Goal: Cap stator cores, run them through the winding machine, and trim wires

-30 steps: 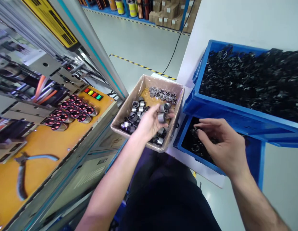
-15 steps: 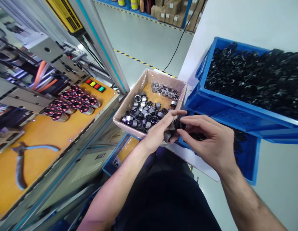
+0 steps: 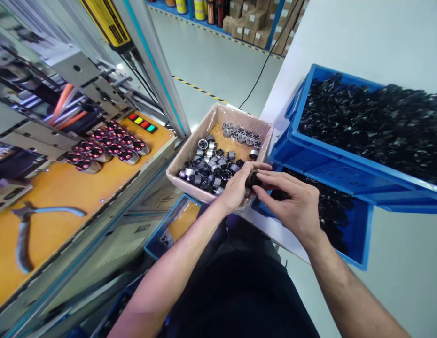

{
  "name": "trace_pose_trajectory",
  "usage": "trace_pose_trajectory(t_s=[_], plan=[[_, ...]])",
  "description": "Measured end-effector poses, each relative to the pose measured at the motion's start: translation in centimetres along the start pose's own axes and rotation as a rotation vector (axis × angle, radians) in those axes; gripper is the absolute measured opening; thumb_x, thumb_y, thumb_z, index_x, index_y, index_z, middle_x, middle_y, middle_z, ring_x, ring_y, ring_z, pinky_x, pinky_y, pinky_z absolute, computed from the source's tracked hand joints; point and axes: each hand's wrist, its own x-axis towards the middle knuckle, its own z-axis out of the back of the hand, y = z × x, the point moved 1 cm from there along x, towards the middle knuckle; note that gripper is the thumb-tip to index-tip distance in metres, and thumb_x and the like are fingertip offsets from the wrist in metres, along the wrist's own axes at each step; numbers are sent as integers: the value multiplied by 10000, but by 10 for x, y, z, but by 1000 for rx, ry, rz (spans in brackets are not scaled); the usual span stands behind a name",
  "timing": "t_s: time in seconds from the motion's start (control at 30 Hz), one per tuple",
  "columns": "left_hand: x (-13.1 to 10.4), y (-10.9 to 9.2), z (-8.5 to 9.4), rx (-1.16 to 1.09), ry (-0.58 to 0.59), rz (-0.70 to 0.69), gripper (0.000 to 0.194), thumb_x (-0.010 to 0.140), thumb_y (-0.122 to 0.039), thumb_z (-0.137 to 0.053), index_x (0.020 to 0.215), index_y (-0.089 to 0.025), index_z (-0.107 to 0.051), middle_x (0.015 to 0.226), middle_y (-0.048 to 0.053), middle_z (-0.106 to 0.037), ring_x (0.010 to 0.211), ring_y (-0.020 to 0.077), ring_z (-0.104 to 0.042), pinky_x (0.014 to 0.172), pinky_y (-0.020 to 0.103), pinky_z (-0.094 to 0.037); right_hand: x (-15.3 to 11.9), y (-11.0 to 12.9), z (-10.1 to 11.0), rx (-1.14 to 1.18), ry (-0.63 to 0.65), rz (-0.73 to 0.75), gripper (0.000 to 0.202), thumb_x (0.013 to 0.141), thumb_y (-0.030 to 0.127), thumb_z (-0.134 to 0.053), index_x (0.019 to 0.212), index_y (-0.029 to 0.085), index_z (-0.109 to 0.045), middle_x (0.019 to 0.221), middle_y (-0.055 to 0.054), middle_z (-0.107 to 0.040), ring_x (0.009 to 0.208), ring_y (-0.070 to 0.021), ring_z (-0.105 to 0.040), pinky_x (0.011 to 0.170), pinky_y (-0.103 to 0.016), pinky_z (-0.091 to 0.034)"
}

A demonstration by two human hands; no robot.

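My left hand point(image 3: 235, 191) is closed around a small metal stator core point(image 3: 247, 191), just over the near right rim of a plastic-lined box point(image 3: 186, 190). The thumb and fingertips of my right hand point(image 3: 296, 197) pinch a black plastic piece point(image 3: 253, 178) against the core's end. Fingers hide much of both parts, and I cannot tell how far the piece sits on the core. Inside the box lie loose stator cores point(image 3: 213, 169) with black plastic ends, and bare-looking ring cores point(image 3: 241, 134) stand in rows at its far side.
A blue bin point(image 3: 345, 157) heaped with black plastic parts point(image 3: 377, 122) stands at right, above a lower blue bin point(image 3: 362, 244). At left, copper-wound stators point(image 3: 109, 145) and pliers point(image 3: 26, 213) rest on an orange machine table point(image 3: 63, 244). Another blue bin point(image 3: 153, 253) sits below the box.
My right hand has moved left and closer to my left hand, with the black piece now against the core. The view has shifted slightly.
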Motion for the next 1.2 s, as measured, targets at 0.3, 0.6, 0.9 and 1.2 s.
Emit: trace_pose_trajectory(t_s=[0.3, 0.6, 0.9, 1.2], plan=[[-1, 5, 15, 89, 131, -7, 744, 1042, -864, -589, 1304, -201, -803, 714, -4, -654, 473, 109, -465, 449, 246, -351, -4, -4, 1, 113, 46, -151, 202, 990, 217, -901, 1185, 267, -913, 1108, -54, -872, 867, -205, -844, 795, -333, -723], [5, 4, 18, 17, -27, -116, 897, 698, -1095, -723, 803, -212, -608, 648, 63, -748, 458, 141, -583, 411, 211, -347, 90, -47, 134, -470, 17, -116, 188, 1006, 311, -838, 1168, 254, -915, 989, -52, -886, 841, -253, -825, 880, -421, -675], [4, 0, 18, 15, -43, -82, 727, 914, -895, -759, 911, -168, -747, 556, -74, -481, 449, 57, -366, 475, 193, -296, 137, -129, 167, -915, 209, -257, 77, 956, 302, -806, 957, 251, -863, 1076, -108, -848, 931, -312, -772, 846, -445, -598], [1, -10, 12, -66, -3, 68, 640, 890, -800, -839, 1024, -204, -646, 839, -43, -609, 518, 49, -450, 468, 189, -316, 142, -135, 171, -843, 232, -241, 280, 943, 274, -817, 1213, 253, -886, 1154, -80, -890, 938, -295, -811, 919, -455, -630]])
